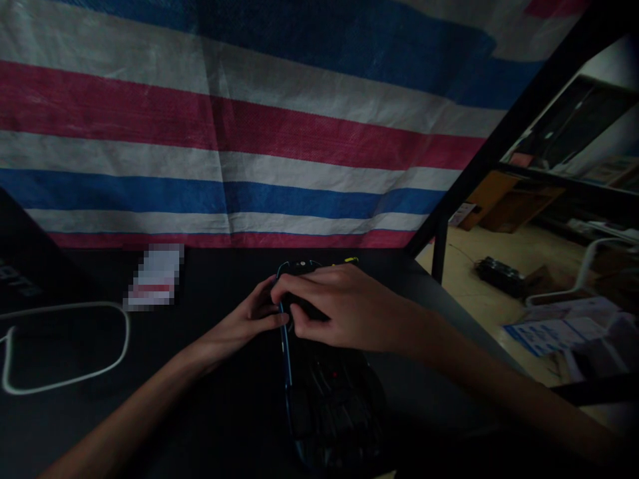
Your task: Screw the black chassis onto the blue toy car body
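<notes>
A long black device with a thin blue edge [344,406] lies on the dark table, its near end toward me. Its black parts blend together in the dim light, apart from a small red dot. My left hand [252,316] grips the device's left edge near the far end, thumb on the near side and fingers beyond. Over the top of that same end, my right hand [339,306] has its thumb and fingers curled together. Whatever lies between those fingertips is hidden. Just past the right hand, a small yellow item [352,259] rests on the table.
A white looped cable or bar [124,346] is on the left of the black table [224,412], with a blurred white packet [154,276] behind it. Striped sheeting [249,133] hangs along the back. Right of the table are boxes [519,203] and papers on the floor.
</notes>
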